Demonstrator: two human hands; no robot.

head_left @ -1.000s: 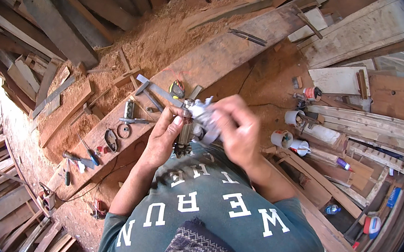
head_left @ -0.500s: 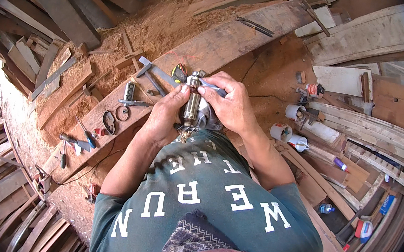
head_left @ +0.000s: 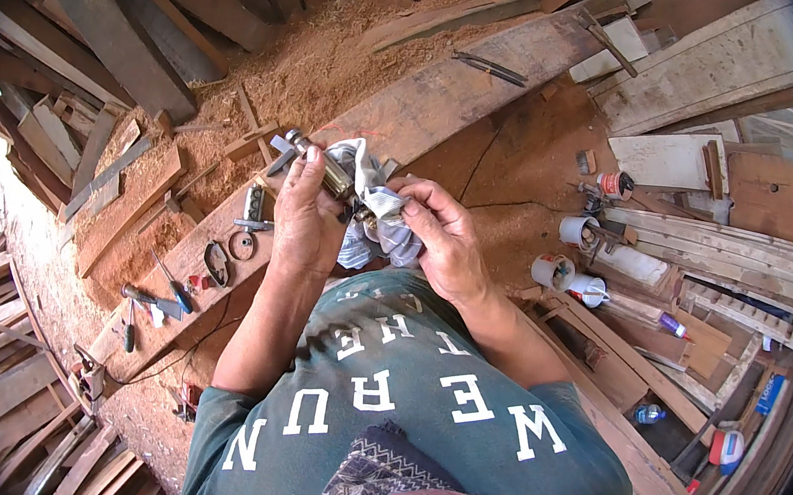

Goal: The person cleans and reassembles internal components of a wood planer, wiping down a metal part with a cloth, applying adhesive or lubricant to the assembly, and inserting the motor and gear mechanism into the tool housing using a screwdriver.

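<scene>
A metal motor armature [head_left: 334,178] is held above the wooden plank bench, tilted with its narrow end toward the upper left. My left hand [head_left: 302,231] closes round it, thumb pressed along its side. In my right hand [head_left: 451,249] is bunched a pale striped cloth [head_left: 388,219], which wraps against the armature's lower right end and hides it. Loose folds of the cloth hang over my shirt front. Beside my left hand on the bench rest a small metal block with holes [head_left: 253,202], a ring [head_left: 241,245] and a dark oval part [head_left: 216,263].
The plank bench [head_left: 423,112] runs diagonally, with sawdust along its far side. Screwdrivers [head_left: 172,283] and a blue-grey tool [head_left: 152,301] lie at its left end. Dark rods [head_left: 491,68] lie farther up. Buckets [head_left: 575,232] and stacked boards stand at right.
The armature has turned from upright to tilted up-left, and my left hand now grips its side. My right hand has moved from its top to the lower end with the cloth.
</scene>
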